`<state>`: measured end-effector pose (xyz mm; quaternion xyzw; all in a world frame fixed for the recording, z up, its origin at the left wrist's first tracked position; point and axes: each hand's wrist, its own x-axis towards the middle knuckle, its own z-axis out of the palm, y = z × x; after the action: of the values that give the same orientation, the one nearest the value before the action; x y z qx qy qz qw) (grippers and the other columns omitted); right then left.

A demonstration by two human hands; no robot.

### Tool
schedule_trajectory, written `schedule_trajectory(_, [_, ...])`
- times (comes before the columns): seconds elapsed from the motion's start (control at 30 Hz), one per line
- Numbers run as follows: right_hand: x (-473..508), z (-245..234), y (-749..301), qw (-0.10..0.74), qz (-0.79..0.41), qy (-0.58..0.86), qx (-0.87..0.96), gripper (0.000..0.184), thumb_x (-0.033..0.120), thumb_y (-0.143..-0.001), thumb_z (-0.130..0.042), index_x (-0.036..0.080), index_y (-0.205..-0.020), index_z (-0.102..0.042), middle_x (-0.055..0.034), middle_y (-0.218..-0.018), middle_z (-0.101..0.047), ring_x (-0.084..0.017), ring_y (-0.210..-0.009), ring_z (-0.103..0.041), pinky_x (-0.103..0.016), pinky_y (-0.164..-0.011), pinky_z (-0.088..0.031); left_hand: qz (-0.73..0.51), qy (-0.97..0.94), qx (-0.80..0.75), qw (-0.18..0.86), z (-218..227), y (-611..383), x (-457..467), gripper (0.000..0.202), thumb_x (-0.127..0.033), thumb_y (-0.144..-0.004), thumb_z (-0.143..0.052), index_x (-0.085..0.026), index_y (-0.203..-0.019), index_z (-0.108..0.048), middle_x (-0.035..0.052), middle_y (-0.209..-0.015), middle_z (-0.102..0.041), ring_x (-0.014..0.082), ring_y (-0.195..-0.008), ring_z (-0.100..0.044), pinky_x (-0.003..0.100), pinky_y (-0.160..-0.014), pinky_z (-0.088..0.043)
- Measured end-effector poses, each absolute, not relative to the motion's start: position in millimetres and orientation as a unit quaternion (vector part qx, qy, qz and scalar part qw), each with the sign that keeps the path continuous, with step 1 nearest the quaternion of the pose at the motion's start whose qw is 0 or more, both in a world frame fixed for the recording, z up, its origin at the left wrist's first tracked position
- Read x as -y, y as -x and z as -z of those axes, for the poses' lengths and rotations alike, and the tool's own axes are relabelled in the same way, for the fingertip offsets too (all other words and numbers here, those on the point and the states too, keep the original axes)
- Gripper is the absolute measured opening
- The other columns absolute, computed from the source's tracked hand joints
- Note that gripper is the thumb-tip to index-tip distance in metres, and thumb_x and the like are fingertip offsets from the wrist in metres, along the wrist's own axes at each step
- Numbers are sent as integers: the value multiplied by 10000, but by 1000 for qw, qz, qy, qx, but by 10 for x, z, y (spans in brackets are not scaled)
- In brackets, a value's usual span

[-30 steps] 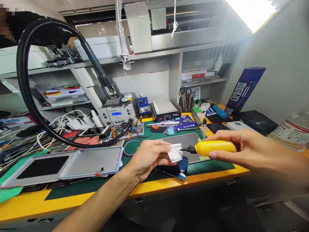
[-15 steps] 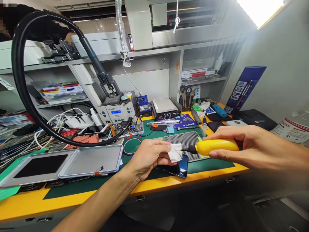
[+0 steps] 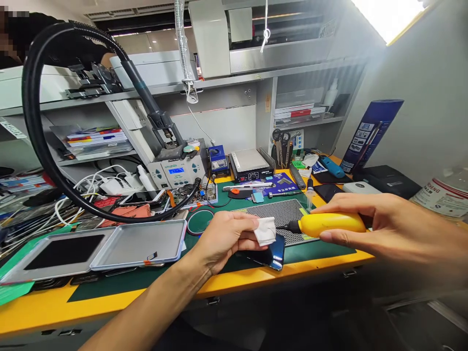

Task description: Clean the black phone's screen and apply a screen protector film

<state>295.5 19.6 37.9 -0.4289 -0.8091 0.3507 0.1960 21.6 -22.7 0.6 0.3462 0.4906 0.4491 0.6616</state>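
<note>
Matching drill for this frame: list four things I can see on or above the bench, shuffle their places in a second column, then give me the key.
Things:
1. scissors
2. white tissue
3. yellow bottle
4. dark phone

Places:
A. lying below the left hand
B. gripped in the right hand
C. handles up, toward the back of the bench
D. pinched in the left hand

Pairs: 1-C, 2-D, 3-B, 4-A
</note>
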Motion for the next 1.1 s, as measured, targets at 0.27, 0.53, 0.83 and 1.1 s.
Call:
schedule_trajectory(0.27, [-270, -363, -3051, 183, -350, 460, 795, 556, 644, -785, -770, 290, -1212, -742, -42, -1066, -707, -298, -957, -645, -314, -686, -508, -444, -350, -497, 658, -46, -216, 206, 139, -119, -856, -677, -68, -929, -784, 173, -945, -790, 210, -796, -751, 327, -742, -660])
schedule_trajectory(0.53, [-259, -264, -3049, 195, -370, 468, 778, 576, 689, -797, -741, 305, -1225, -743, -31, -1185, -694, -324, -1060, -630, -373, -843, -502, -437, -355, -504, 655, -46, -272, 117, 138, -128, -853, -678, -67, -920, -782, 167, -906, -785, 207, -778, -747, 318, -727, -654])
schedule_trajectory(0.83, [-257, -236, -2994, 228, -371, 447, 782, 593, 728, -771, -751, 310, -1192, -769, -51, -1157, -691, -308, -1010, -626, -369, -790, -506, -432, -363, -499, 658, 1, -254, 89, 138, -139, -846, -690, -78, -916, -792, 151, -873, -789, 189, -743, -746, 288, -711, -651])
schedule_trajectory(1.1, [-235, -268, -2960, 235, -339, 444, 795, 580, 762, -771, -716, 319, -1136, -795, -79, -1115, -703, -351, -1073, -600, -410, -792, -539, -430, -359, -501, 660, 17, -247, 64, 139, -142, -817, -712, -74, -912, -787, 159, -868, -789, 189, -719, -746, 298, -712, -654])
